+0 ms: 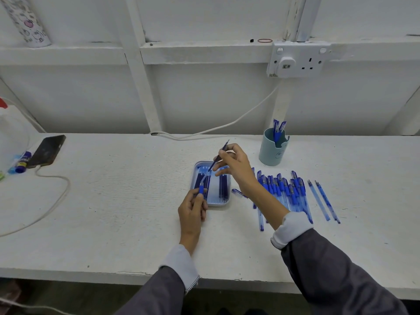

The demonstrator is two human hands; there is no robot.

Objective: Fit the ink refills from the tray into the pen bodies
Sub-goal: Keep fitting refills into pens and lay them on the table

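Insertion step, I'd say: left hand [192, 212] grips a pen body [201, 189], right hand [236, 169] pinches a refill [218, 156] above the tray [218, 203]. Next: line it up, slide in.

Single view here, riding on the person's head, facing forward and tilted down over the white table [113, 201]. It's a wide-angle lens: the wall beams splay outward. Both sleeves come in from the bottom edge, so the camera sits above and just behind the arms. It's near enough to make out the pen body [201, 189] gripped in the left hand [192, 210] and the ink refill [225, 145] pinched in the right hand [236, 167], both just right of centre. The frame reaches up the back wall to the wall socket [297, 60], left to a phone [46, 151], and down past the table's front edge.
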